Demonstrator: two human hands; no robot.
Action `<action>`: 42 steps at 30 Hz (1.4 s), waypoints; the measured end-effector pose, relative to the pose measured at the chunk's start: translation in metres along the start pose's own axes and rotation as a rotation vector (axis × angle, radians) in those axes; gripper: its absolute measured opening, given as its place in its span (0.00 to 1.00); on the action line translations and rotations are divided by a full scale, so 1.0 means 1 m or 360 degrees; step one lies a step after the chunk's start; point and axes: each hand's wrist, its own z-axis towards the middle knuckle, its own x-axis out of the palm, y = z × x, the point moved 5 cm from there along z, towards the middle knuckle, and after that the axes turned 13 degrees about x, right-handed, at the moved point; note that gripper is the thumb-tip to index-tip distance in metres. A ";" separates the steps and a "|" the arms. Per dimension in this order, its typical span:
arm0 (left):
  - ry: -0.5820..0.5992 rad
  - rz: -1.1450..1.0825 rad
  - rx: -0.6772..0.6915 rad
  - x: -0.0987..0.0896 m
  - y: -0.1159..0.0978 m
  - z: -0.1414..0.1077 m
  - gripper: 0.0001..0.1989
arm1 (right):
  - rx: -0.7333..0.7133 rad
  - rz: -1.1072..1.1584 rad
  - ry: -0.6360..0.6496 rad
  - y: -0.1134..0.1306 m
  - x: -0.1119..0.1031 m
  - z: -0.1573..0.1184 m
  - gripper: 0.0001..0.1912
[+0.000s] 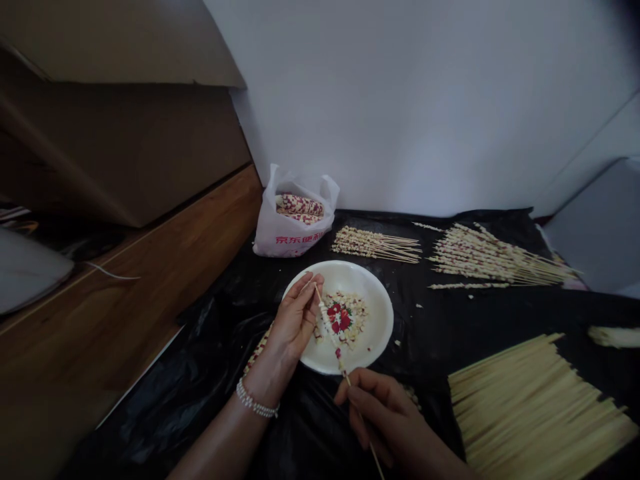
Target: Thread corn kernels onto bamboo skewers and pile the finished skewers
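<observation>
A thin wooden skewer (327,319) carries pale and dark red kernels along its upper part and slants over a white bowl (377,313). My left hand (299,313), with a beaded bracelet at the wrist, has its fingertips pinched at the skewer's upper tip. Lower down, the fingers of my right hand (377,407) are closed on the bare part of the stick, just in front of the bowl. Loose kernels (357,310) lie in the bowl, around a red flower print on its bottom.
Behind the bowl stands a white plastic bag (293,233) of corn cobs. Threaded skewers lie in a small bundle (373,243) and a larger pile (480,257). Bare sticks (535,407) are at the lower right, on black plastic sheeting (405,313). A cardboard box (125,140) stands left.
</observation>
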 end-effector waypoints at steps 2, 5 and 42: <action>-0.0018 -0.0034 -0.0020 0.000 0.000 0.000 0.12 | 0.0015 0.0016 0.0011 -0.001 0.000 0.000 0.19; -0.0014 -0.0052 -0.0016 0.002 -0.001 -0.001 0.12 | 0.0041 0.0075 0.0037 -0.003 0.001 0.000 0.19; 0.0044 0.0067 0.0071 0.005 -0.007 0.000 0.13 | 0.0082 0.0338 0.0191 0.001 0.001 -0.005 0.15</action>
